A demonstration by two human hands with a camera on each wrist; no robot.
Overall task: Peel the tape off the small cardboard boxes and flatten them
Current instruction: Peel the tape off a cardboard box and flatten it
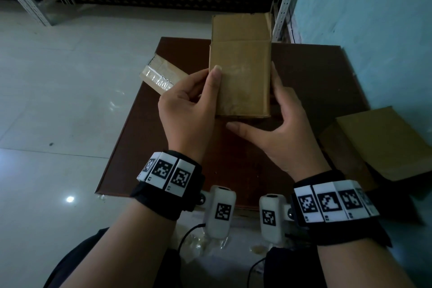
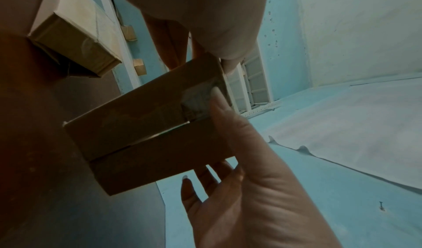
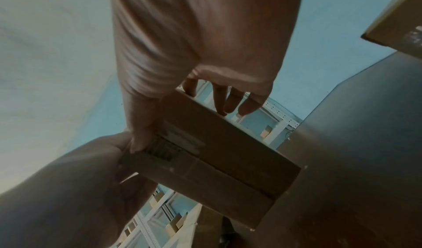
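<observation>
A small brown cardboard box is held above the dark brown table. My left hand grips its left side, thumb on the top face. My right hand holds the right side, fingers along the edge and thumb under the near end. A far flap stands open. In the left wrist view the right thumb touches a tape remnant on the box's end face. The right wrist view shows that thumb pressing the box end beside the tape patch.
A second box with shiny tape lies at the table's left edge; it also shows in the left wrist view. Flattened cardboard lies on the floor at the right. A metal shelf stands behind, against a blue wall.
</observation>
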